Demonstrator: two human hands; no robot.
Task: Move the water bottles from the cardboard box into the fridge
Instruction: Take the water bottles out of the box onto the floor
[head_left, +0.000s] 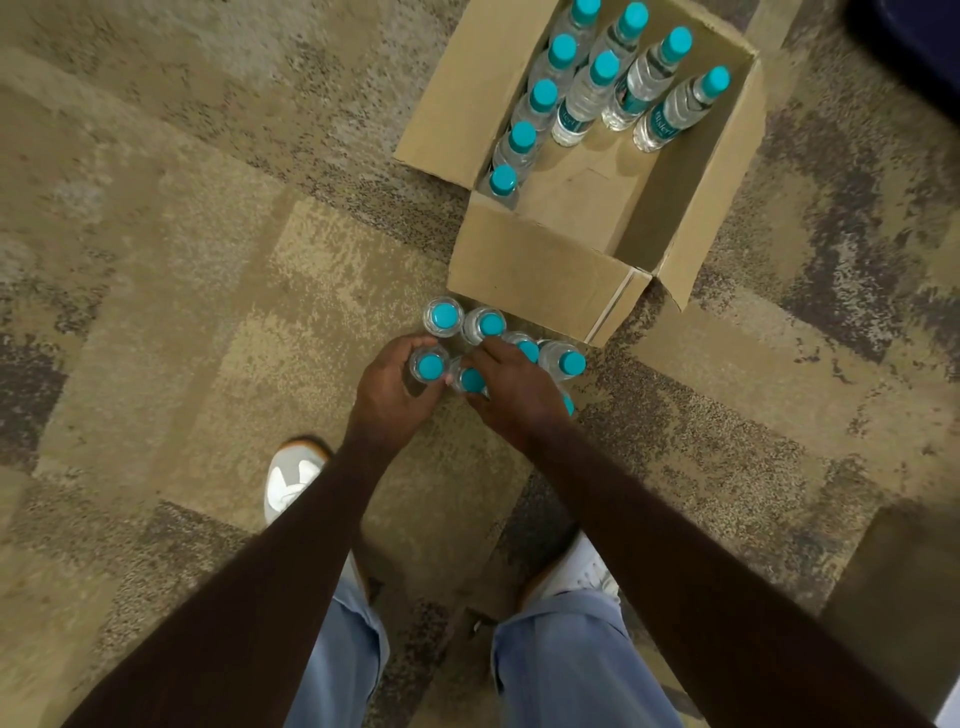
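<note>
An open cardboard box (540, 265) stands on the carpet and holds several clear water bottles (587, 98) with teal caps, grouped at its far end. Several more bottles (442, 316) stand in a cluster on the floor just in front of the box. My left hand (389, 389) grips one floor bottle (430, 366) by its shoulder. My right hand (514, 387) curls around another bottle (471, 379) beside it and covers part of the cluster. No fridge is in view.
Patterned beige and grey carpet (208, 260) spreads all around. My two white shoes (291, 480) and light blue trouser legs are below the hands. A dark object (914, 47) fills the top right corner.
</note>
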